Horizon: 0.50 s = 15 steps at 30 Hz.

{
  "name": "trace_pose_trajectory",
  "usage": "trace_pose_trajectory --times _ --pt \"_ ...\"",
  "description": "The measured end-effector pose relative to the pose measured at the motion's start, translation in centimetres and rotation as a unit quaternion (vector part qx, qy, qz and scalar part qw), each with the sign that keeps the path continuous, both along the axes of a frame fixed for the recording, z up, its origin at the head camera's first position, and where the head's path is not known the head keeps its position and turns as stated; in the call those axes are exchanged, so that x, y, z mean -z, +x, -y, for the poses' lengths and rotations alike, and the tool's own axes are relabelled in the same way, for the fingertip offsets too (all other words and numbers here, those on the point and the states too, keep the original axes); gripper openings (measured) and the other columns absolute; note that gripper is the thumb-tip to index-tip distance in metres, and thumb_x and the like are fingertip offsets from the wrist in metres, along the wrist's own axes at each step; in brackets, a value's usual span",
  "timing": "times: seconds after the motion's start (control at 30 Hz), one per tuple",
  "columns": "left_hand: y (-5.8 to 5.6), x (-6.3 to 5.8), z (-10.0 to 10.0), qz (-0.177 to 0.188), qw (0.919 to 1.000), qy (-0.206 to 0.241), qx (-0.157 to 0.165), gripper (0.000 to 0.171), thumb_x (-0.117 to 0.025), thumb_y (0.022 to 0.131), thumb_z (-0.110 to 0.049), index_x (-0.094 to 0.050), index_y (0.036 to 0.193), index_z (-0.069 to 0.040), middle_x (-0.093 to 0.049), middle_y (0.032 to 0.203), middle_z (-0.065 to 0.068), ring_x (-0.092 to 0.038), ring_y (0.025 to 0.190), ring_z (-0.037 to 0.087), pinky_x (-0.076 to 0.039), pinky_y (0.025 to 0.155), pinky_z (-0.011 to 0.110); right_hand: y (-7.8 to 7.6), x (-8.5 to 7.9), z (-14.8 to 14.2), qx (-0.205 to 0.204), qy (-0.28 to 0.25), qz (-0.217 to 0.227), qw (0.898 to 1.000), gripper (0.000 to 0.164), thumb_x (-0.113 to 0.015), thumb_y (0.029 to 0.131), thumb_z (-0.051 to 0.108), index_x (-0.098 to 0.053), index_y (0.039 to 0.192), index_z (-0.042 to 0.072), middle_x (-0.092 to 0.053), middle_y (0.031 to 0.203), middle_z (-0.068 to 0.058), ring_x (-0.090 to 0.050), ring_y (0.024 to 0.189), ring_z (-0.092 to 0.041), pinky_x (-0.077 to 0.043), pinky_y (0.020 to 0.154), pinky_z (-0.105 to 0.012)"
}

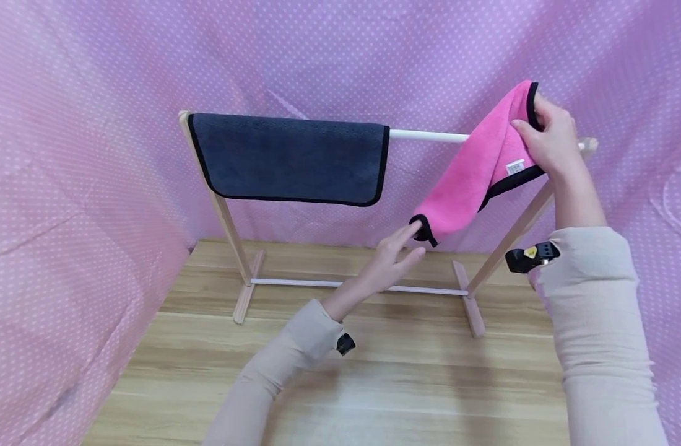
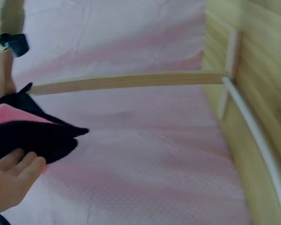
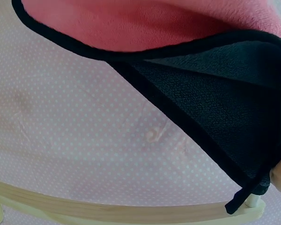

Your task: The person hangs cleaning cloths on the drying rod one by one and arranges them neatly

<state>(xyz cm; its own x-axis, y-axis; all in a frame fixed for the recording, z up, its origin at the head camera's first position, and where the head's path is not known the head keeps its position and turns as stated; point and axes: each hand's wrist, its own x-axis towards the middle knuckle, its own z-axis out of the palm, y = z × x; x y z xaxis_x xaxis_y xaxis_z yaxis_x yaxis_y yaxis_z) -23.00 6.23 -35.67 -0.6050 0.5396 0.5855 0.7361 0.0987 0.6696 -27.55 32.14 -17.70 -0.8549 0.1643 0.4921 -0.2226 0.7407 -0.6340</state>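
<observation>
A pink towel [image 1: 474, 161] with black edging and a white label hangs at a slant across the right part of the rack's top bar [image 1: 429, 135]. Its dark grey reverse side [image 3: 210, 93] shows in the right wrist view. My right hand [image 1: 555, 136] holds the towel's upper right part, thumb on the front and fingers behind. At the lower left corner my left hand [image 1: 387, 260] touches the cloth with extended fingers, its thumb apart from it. Whether the towel rests on the bar is hidden. A dark grey towel [image 1: 290, 161] is draped over the bar's left half.
The wooden rack has a left post [image 1: 229, 229], a right post [image 1: 513, 238] and a low white crossbar [image 1: 301, 283]. It stands on a wood-grain table [image 1: 207, 365]. Pink dotted curtain cloth [image 1: 340, 62] hangs close behind and at both sides.
</observation>
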Motion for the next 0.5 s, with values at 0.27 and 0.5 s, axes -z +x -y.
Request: trace_pose_trajectory --times 0.27,0.5 --pt "-0.8 -2.4 -1.8 0.122 0.9905 0.062 -0.012 0.044 -0.055 0.090 -0.010 -0.044 0.130 0.007 -0.055 0.122 0.021 -0.058 0.106 0.023 -0.045 0.090 0.020 0.1 0.0 -0.2 -0.007 -0.012 -0.009 1.000 0.024 -0.058 0.088 0.015 -0.060 0.105 0.031 -0.049 0.067 0.035 -0.045 0.074 0.006 -0.031 0.076 -0.013" --pt "-1.5 -5.6 -3.0 0.197 0.9691 0.138 -0.055 0.018 -0.065 0.083 -0.008 -0.060 0.092 0.007 -0.065 0.095 0.018 -0.062 0.086 0.014 -0.048 0.075 0.016 0.3 -0.8 -0.5 -0.021 -0.088 -0.026 0.996 0.022 -0.056 0.086 0.009 -0.061 0.089 0.030 -0.053 0.063 0.023 -0.044 0.064 0.004 -0.031 0.067 -0.013"
